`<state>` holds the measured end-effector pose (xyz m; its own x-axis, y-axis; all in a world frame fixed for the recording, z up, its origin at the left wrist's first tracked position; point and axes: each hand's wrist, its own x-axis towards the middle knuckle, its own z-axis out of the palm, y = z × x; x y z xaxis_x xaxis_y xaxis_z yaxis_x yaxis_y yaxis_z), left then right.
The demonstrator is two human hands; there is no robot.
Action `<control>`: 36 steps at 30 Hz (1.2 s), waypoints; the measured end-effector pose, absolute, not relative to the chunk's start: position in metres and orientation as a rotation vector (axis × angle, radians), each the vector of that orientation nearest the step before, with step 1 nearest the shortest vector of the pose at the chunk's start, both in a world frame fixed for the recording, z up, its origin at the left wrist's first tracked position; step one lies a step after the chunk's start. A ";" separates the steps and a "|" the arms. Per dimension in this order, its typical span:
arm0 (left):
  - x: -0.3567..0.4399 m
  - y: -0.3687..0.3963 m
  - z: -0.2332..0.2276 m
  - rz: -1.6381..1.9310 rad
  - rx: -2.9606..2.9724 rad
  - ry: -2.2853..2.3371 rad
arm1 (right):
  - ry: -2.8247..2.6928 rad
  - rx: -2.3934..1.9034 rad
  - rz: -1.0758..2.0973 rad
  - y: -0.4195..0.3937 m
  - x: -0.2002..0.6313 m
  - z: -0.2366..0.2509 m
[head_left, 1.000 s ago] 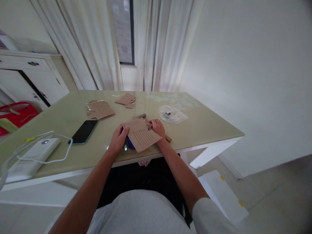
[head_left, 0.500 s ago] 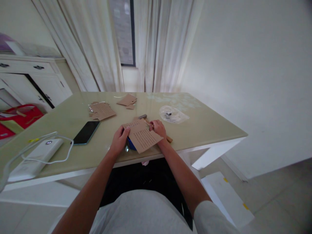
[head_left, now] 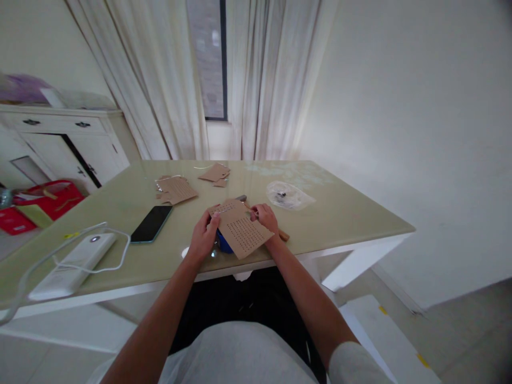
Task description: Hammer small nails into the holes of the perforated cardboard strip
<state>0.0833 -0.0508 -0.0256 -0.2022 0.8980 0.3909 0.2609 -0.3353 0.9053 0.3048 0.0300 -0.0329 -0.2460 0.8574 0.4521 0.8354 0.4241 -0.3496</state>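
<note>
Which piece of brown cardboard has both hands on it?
The dotted cardboard sheet nearest the table's front edge; the left hand and right hand hold it. The other pieces lie untouched farther back.

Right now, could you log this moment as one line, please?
left hand: holds perforated card | right hand: on card | phone: beside

phone [head_left: 151, 224] left of card [head_left: 244, 230], table [head_left: 340, 213] beneath

Card [head_left: 244, 232]: tan brown, rows of small dark dots across its face. Object under the card [head_left: 224, 246]: blue. Table [head_left: 340, 213]: pale olive-green top, white edge and legs. Phone [head_left: 152, 223]: black screen, teal rim. Power bank [head_left: 72, 258] and cable [head_left: 120, 250]: white. Loose card pieces [head_left: 176, 189]: same tan. Curtains [head_left: 264, 80]: off-white. Bag [head_left: 48, 194]: red.
</note>
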 end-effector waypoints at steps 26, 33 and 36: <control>0.081 -0.054 -0.024 1.737 1.699 1.461 | -1.971 -1.278 0.148 0.028 0.309 -0.039; 0.080 -0.057 -0.022 1.916 1.706 1.497 | -1.853 -1.184 0.277 0.028 0.309 -0.040; 0.082 -0.057 -0.021 1.980 1.677 1.463 | -1.784 -1.126 0.371 0.025 0.308 -0.036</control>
